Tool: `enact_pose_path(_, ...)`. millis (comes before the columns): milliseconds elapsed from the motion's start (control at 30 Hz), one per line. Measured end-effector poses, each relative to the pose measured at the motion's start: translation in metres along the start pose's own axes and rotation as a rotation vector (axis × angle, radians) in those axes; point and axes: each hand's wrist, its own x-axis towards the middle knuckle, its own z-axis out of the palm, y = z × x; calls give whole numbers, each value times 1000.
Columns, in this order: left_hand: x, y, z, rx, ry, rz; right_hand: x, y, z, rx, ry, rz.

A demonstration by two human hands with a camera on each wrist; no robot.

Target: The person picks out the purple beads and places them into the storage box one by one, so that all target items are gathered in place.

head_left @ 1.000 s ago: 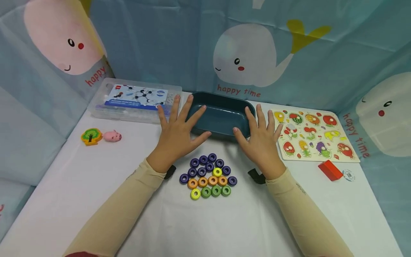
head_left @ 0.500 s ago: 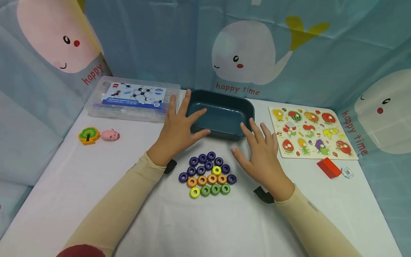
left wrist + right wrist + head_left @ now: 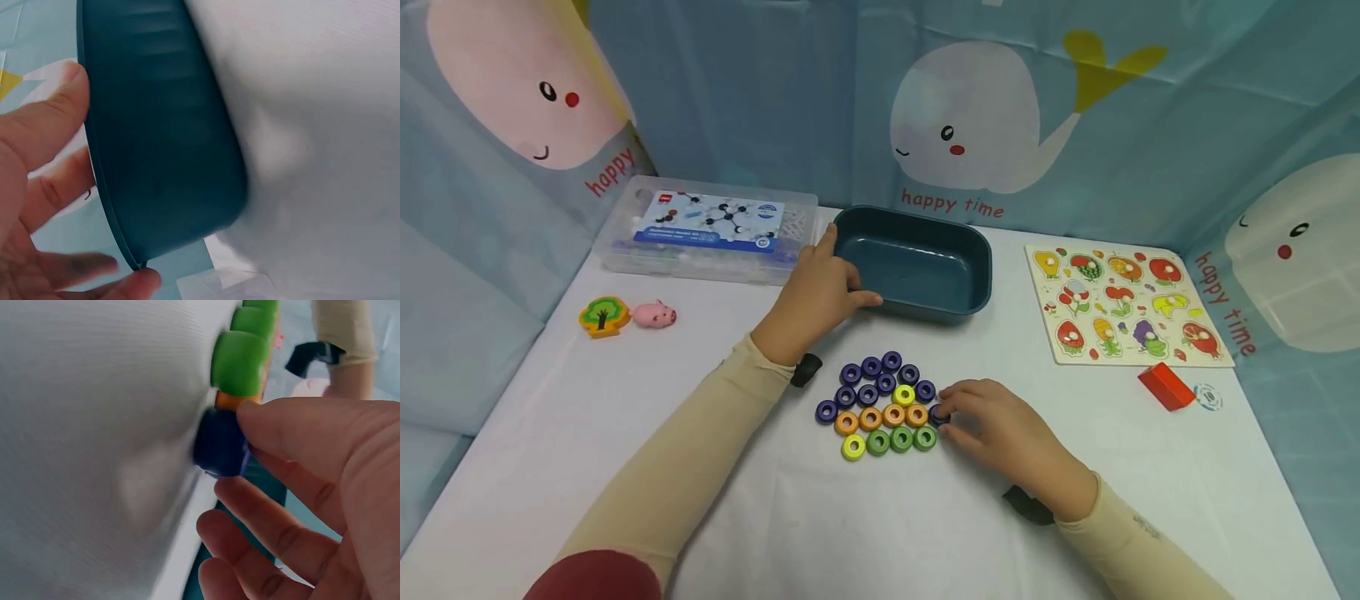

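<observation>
A dark teal plastic bin (image 3: pixel 917 310) stands at the back of the table. My left hand (image 3: pixel 817 298) grips the bin's left near corner, thumb along the front rim and fingers over the left side. Several ring-shaped beads lie in rows before it: purple beads (image 3: pixel 872 367), orange beads (image 3: pixel 870 418), green beads (image 3: pixel 902 439) and two yellow ones. At the right end of the orange row, my right hand (image 3: pixel 1011 429) pinches a purple bead (image 3: pixel 220 445) between thumb and forefinger. In the right wrist view this bead looks dark blue, beside a green bead (image 3: pixel 239 362).
A clear plastic case (image 3: pixel 700 265) with a molecule label stands back left. Nearer are a tree toy (image 3: pixel 604 317) and a pink pig (image 3: pixel 653 315). To the right lie a fruit puzzle board (image 3: pixel 1131 308), a red block (image 3: pixel 1166 387) and a round token (image 3: pixel 1207 397). A whale-print curtain surrounds the table.
My right hand has come down from above the bin to the rightmost purple bead and closed on it. The left hand, spread before, has curled onto the bin's corner.
</observation>
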Motion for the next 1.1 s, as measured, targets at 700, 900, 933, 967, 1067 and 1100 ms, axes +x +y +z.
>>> enact_pose_path(700,19,23,-14,280,-133,-34,10,-6,-12,-47,47,-15)
enact_pose_path(900,27,29,-18,375,-192,-24,52,8,-66,-1,203,47)
enact_pose_path(933,29,30,-18,386,-207,-29,65,16,-73,7,214,65)
enact_pose_path(967,30,31,-19,397,-223,-37,79,24,-78,9,220,87)
enact_pose_path(1067,33,32,-19,431,-269,-52,120,53,-81,-3,204,137)
enact_pose_path(1100,33,33,-19,440,-280,-53,131,62,-80,-17,195,146)
